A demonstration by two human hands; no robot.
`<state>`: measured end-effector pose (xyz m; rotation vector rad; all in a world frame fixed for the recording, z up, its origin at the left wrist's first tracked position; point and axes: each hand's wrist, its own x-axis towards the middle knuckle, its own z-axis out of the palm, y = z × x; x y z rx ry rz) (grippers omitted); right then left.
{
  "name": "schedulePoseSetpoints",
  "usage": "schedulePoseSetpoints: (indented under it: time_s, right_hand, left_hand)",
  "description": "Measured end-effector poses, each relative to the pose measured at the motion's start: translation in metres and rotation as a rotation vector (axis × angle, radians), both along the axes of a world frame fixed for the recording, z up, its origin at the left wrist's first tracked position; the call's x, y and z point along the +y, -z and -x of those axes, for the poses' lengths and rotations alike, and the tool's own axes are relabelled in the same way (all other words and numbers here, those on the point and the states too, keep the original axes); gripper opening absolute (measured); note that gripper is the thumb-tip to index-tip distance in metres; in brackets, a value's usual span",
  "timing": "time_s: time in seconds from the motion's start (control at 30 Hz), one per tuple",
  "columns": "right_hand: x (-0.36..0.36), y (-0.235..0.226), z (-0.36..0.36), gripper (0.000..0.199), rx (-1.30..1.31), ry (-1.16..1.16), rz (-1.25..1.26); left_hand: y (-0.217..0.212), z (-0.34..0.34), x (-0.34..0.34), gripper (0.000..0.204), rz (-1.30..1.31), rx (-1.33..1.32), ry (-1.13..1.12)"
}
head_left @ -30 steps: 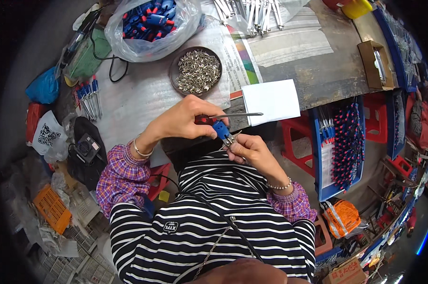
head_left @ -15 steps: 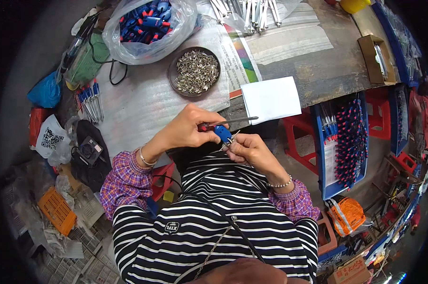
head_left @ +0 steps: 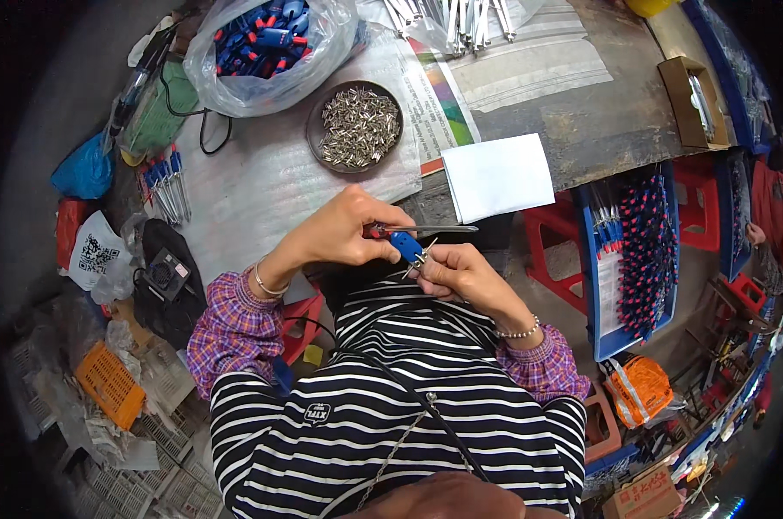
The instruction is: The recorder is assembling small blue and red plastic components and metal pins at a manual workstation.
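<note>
My left hand [head_left: 350, 232] is closed around the red end of a small blue and red plastic tool handle [head_left: 404, 246]. A long, thin dark metal blade [head_left: 448, 228] reaches right from that hand, above the handle. With thumb and fingers, my right hand [head_left: 462, 275] pinches the handle's far end, where thin metal prongs [head_left: 429, 249] stick out. The fingers hide part of this end. Both hands are in front of my striped top, at the table's near edge. Beyond them is a round dark bowl [head_left: 314, 145] of small metal pins.
A clear plastic bag [head_left: 205, 82] of blue and red handles stands at the far left. White folded paper [head_left: 498, 177] lies right of the bowl. On the right, a blue tray [head_left: 605, 344] holds many similar tools. A red stool [head_left: 551, 259] stands beside it.
Both hands keep their grip on the handle, nearly in place. The blade has tipped slightly downward at its right end. At the far right, another person's hand has come into view.
</note>
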<state>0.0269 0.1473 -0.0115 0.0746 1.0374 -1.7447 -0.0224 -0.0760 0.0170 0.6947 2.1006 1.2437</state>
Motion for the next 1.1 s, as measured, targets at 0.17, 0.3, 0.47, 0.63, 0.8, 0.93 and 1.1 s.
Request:
schedulePoseSetpoints:
  time_s: [0.17, 0.3, 0.47, 0.63, 0.8, 0.93, 1.1]
  right_hand:
    - [0.0025, -0.0005, 0.0043, 0.021, -0.011, 0.009, 0.001]
    - [0.0031, 0.0018, 0.0056, 0.021, 0.022, 0.002, -0.003]
    - [0.0020, 0.0015, 0.0037, 0.021, -0.015, 0.006, 0.018]
    - [0.0017, 0.0001, 0.0034, 0.021, 0.000, 0.001, 0.001]
    - [0.0016, 0.0030, 0.0009, 0.021, 0.047, 0.000, -0.029]
    - [0.0006, -0.0004, 0.0000, 0.022, 0.036, 0.017, -0.038]
    - [-0.0007, 0.0002, -0.0008, 0.021, 0.089, 0.002, -0.068]
  left_hand:
    - [-0.0033, -0.0042, 0.0030, 0.034, -0.017, 0.088, -0.111]
    - [0.0001, -0.0028, 0.0030, 0.032, -0.056, 0.088, -0.127]
    - [-0.0011, -0.0016, 0.0012, 0.033, -0.051, 0.046, -0.100]
    - [-0.0007, -0.0024, 0.0019, 0.033, -0.073, 0.040, -0.109]
    - [0.0006, -0.0033, 0.0014, 0.034, -0.088, 0.039, -0.112]
    - [0.0011, -0.0037, 0.0007, 0.035, -0.084, 0.030, -0.107]
    - [0.0022, -0.0032, -0.0014, 0.035, -0.085, 0.021, -0.081]
